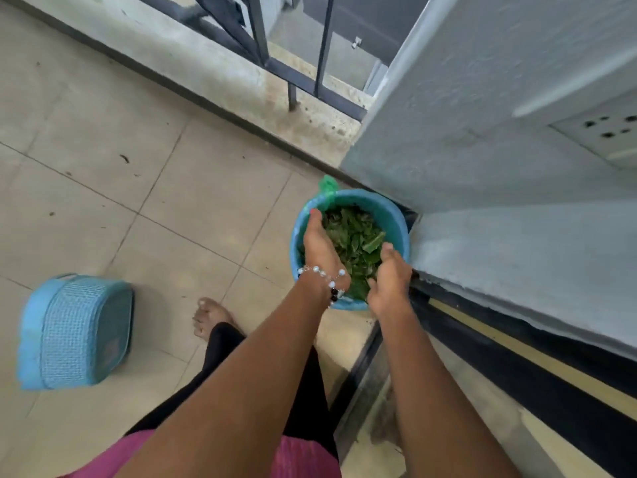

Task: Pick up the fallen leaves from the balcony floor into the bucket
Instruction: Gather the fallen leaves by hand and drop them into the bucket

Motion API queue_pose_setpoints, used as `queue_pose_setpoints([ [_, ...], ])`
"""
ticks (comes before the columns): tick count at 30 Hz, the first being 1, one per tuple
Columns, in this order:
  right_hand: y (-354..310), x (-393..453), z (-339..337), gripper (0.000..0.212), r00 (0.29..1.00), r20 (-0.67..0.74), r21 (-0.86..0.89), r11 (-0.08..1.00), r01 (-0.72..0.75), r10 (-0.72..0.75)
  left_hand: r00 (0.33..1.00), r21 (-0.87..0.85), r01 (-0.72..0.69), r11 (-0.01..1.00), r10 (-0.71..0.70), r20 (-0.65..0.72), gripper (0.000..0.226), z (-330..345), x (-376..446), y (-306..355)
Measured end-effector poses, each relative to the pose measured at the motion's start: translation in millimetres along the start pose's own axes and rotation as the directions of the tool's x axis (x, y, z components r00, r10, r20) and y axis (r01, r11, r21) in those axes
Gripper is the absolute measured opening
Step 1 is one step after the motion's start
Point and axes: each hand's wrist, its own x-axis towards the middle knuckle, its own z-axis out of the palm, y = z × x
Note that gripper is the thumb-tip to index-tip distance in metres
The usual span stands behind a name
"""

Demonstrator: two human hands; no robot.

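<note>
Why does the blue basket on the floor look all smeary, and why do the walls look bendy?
Head view: the blue basket sits near the picture's edge, where it blurs; the wide lens bends the wall and railing; the light is soft daylight, no glare; the bucket and leaves in the middle look sharper.
</note>
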Motion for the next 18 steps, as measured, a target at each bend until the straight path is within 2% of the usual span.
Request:
queue_pose_setpoints([
  [3, -11.8, -15.5, -8.8, 0.019, 0.997, -0.065, -0.026, 0.998, -0.049, 0.047, 1.000, 0.010, -0.017, 1.000, 0.018, -0.026, 0.053, 3.3, -19.6, 6.6],
  [5, -21.2, -31.3, -14.4, 0.027, 0.994, -0.104, -0.048, 0.997, -0.052, 0.046, 0.999, 0.077, -0.013, 0.997, 0.017, -0.042, 0.050, 9.2, -42.3, 11.2],
  [8, -37.8, -67.5, -17.3, 0.016, 0.996, -0.086, -0.079, 0.996, -0.034, 0.028, 0.997, 0.285, 0.023, 0.958, -0.001, -0.077, 0.027, 17.1, -86.7, 20.3],
  [9, -43.3, -84.6, -18.5, 0.018, 0.997, -0.071, -0.104, 0.994, -0.025, 0.017, 0.996, 0.375, 0.023, 0.927, 0.012, -0.090, 0.025, 15.7, -100.7, 23.2],
  [10, -49.4, -102.4, -19.3, 0.026, 0.999, -0.050, -0.133, 0.991, -0.003, -0.003, 0.994, 0.478, 0.009, 0.879, 0.045, -0.101, 0.023, 15.0, -114.5, 26.8],
  [12, -63.2, -141.5, -19.6, 0.030, 0.998, -0.021, -0.184, 0.981, 0.057, -0.062, 0.981, 0.696, -0.069, 0.715, 0.175, -0.082, 0.019, 7.6, -142.3, 33.4],
  [14, -80.0, -185.2, -15.7, 0.028, 0.988, 0.009, -0.276, 0.949, 0.150, -0.154, 0.952, 0.790, -0.143, 0.596, 0.300, -0.054, 0.013, -1.5, -175.0, 44.4],
  [16, -99.0, -231.6, -7.9, 0.029, 0.966, 0.101, -0.378, 0.888, 0.260, -0.240, 0.915, 0.798, -0.192, 0.571, 0.399, -0.065, 0.015, -5.3, -218.4, 64.1],
  [18, -115.7, -275.9, 1.5, 0.027, 0.913, 0.224, -0.495, 0.767, 0.409, -0.342, 0.869, 0.793, -0.256, 0.552, 0.491, -0.061, 0.008, -9.0, -261.5, 87.2],
])
